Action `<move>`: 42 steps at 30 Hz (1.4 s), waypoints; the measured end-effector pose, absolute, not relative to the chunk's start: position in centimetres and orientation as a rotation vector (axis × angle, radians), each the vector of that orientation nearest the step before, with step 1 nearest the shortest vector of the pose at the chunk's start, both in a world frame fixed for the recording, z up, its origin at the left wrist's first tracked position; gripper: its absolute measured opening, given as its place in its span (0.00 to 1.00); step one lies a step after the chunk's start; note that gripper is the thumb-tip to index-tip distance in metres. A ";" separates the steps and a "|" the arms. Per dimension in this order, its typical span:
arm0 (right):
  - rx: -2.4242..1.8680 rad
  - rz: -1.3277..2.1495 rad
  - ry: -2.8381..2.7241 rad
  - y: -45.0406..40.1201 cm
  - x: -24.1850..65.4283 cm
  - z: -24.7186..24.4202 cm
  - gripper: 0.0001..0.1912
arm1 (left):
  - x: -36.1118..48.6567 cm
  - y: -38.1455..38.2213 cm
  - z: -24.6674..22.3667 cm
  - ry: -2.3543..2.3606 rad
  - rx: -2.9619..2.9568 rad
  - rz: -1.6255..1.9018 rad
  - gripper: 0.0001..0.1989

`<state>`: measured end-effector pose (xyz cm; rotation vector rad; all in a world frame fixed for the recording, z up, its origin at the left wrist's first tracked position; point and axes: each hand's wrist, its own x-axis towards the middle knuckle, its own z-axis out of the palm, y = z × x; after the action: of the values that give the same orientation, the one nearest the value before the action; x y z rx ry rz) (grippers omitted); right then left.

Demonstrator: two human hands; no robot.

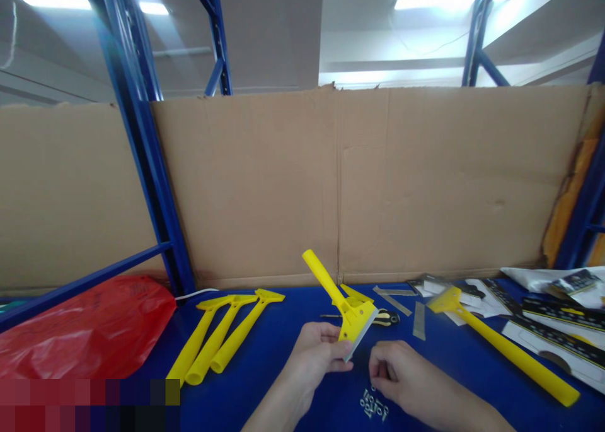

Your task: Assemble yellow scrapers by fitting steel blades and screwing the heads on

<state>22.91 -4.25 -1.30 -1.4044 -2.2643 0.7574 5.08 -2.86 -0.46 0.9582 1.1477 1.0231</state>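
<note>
A yellow scraper [355,321] with a metal blade along its lower right edge is held by the head in my left hand [317,356], its handle pointing up and to the left. To the right, my right hand [394,372] is closed with its fingertips curled down, just above a small pile of screws and nuts [373,405] on the blue table. Whatever its fingers may hold is hidden. Behind the held scraper lie a screwdriver with a black and cream handle [386,318] and part of another yellow piece [355,293].
Several yellow scraper handles [239,333] lie at the left beside a red plastic bag [94,325]. Flat metal blades [419,320], a long yellow scraper [515,356] and black-and-white packaging [558,344] are at the right. A cardboard wall [265,186] and blue posts [161,198] stand behind.
</note>
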 end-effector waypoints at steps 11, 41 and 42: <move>-1.432 0.931 -2.113 -3.8 22.3 -2.0 0.09 | 5.6 -3.2 0.2 1.207 0.949 0.997 0.04; -1.072 1.121 -1.413 -2.7 21.1 -2.8 0.11 | 6.2 -3.2 -0.6 1.185 1.042 0.977 0.07; -1.070 1.100 -1.422 -2.6 21.0 -3.1 0.12 | 6.3 -3.3 -0.7 1.183 1.042 0.976 0.08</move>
<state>21.01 -2.64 -3.11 -1.0698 -1.4223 1.1005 6.31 -3.29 -0.68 1.0418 1.1827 0.9758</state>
